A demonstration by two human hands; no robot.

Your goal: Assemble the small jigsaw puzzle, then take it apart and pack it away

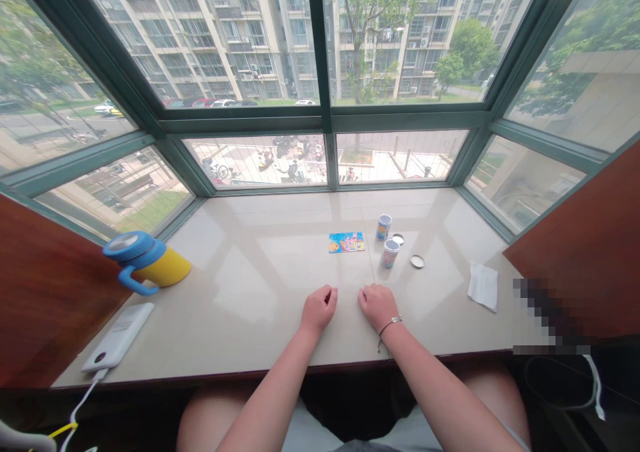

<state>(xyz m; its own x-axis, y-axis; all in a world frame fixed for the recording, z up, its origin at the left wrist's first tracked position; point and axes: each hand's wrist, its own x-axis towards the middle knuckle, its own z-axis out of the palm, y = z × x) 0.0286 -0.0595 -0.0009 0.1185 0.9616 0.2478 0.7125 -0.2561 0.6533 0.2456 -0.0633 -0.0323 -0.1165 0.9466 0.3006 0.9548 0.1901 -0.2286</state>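
My left hand (319,309) and my right hand (379,307) rest on the pale stone sill (270,285), loosely curled and holding nothing, a small gap between them. A thin cord bracelet (386,327) circles my right wrist. Nearest my hands, just ahead, lies a colourful cartoon card (347,242). To its right stand two small printed cylindrical tins (384,227) (390,253), both upright. Two round lids lie beside them, a smaller one (398,239) between the tins and a larger pale one (417,261) to the right. Neither hand touches these things.
A yellow and blue bottle (147,262) lies on its side at the left, near a white power bank (117,337) with a white cable. A crumpled white tissue (483,287) lies at the right. Reddish-brown wooden panels (50,285) flank the sill, and green-framed windows (325,122) rise behind it.
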